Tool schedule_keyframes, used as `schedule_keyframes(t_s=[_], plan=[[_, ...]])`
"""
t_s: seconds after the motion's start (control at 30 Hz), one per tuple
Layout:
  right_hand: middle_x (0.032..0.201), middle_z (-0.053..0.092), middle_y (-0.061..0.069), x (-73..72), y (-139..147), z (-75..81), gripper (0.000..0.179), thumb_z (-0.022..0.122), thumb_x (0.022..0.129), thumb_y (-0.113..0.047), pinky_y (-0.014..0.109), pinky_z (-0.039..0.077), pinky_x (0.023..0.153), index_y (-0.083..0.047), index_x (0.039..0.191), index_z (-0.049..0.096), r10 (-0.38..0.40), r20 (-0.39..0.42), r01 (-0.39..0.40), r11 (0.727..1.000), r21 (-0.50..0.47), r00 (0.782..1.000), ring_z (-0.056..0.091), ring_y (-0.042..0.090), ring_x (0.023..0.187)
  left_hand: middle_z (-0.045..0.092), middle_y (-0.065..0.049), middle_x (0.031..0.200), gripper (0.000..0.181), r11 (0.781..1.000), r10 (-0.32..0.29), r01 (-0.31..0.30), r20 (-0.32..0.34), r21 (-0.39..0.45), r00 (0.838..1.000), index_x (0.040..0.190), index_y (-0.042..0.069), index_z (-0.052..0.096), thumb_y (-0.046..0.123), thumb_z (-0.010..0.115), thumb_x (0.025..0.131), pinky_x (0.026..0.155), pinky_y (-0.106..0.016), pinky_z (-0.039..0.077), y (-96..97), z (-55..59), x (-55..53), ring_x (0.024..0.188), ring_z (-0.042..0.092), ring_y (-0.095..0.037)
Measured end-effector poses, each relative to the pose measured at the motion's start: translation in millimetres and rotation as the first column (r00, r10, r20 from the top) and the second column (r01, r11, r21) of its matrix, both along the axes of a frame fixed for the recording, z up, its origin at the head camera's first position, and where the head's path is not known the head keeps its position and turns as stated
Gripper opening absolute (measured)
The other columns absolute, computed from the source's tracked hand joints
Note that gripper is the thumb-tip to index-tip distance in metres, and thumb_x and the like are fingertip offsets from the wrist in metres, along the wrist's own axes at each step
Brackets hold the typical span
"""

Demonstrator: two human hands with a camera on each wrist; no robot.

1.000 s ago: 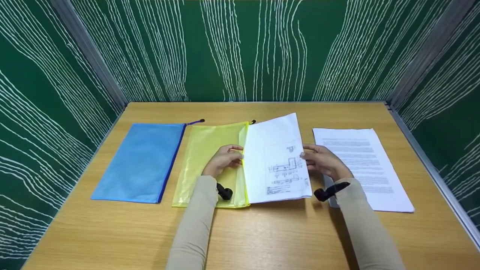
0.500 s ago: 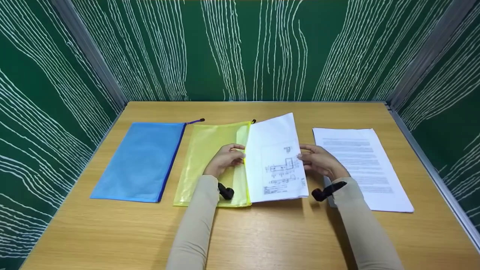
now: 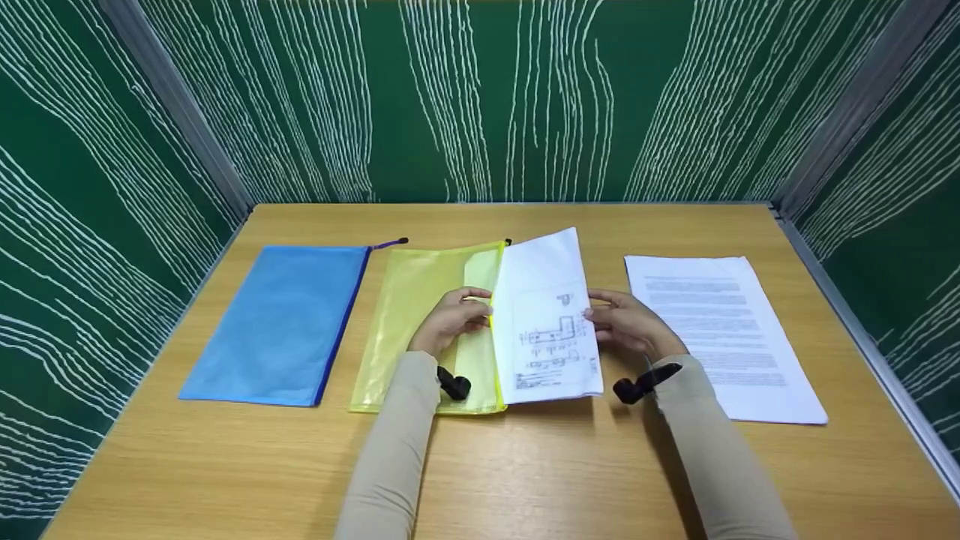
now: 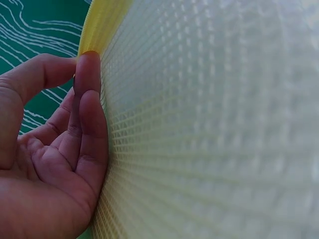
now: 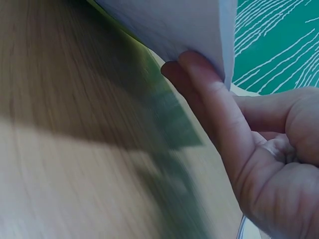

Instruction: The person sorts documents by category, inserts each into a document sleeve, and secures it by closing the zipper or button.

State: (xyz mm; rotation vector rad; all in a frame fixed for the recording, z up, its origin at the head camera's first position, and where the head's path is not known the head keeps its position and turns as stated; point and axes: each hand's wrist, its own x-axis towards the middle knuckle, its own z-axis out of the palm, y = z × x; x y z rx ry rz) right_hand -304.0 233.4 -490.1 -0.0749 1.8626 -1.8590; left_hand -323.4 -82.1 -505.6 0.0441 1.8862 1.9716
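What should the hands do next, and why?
Maybe the right hand should gently slide the papers further left into the yellow folder: only a strip of them shows inside, much sticks out, and the left hand pinches the folder.

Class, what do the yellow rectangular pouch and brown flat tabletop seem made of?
Yellow rectangular pouch: probably glossy plastic, mesh-reinforced; it is translucent with a fine grid.
Brown flat tabletop: wood or wood-look laminate, satin; it shows grain and soft reflections.

The yellow pouch (image 3: pixel 409 300) is glossy, translucent plastic with a gridded texture. The held sheets (image 3: pixel 544 300) are matt paper, the table (image 3: pixel 517 472) smooth, faintly shiny wood.
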Motion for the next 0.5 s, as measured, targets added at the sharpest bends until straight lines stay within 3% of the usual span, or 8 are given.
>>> schedule_keyframes(t_s=[0.3, 0.5], plan=[[0.101, 0.070, 0.005, -0.5, -10.3, -0.5, 0.062, 0.050, 0.097, -0.001, 0.029, 0.058, 0.078, 0.000, 0.151, 0.021, -0.020, 0.035, 0.021, 0.999, -0.028, 0.999, 0.070, 0.018, 0.090, 0.064, -0.002, 0.077, 0.039, 0.999, 0.007, -0.006, -0.014, 0.037, 1.000, 0.124, 0.006, 0.058, 0.007, 0.064, 0.085, 0.064, -0.024, 0.050, 1.9, -0.7, 2.0, 0.066, 0.061, -0.012], [0.103, 0.070, 0.005, -0.1, -13.6, -4.1, 0.064, 0.049, 0.097, 0.000, 0.030, 0.058, 0.080, 0.003, 0.151, 0.017, 0.003, -0.001, -0.003, 0.999, -0.045, 1.000, 0.070, 0.017, 0.091, 0.065, -0.001, 0.077, 0.036, 0.998, 0.025, -0.025, 0.011, 0.053, 1.000, 0.122, 0.006, 0.058, 0.005, 0.064, 0.086, 0.065, -0.024, 0.050, 3.1, -2.7, 0.8, 0.068, 0.060, -0.013]])
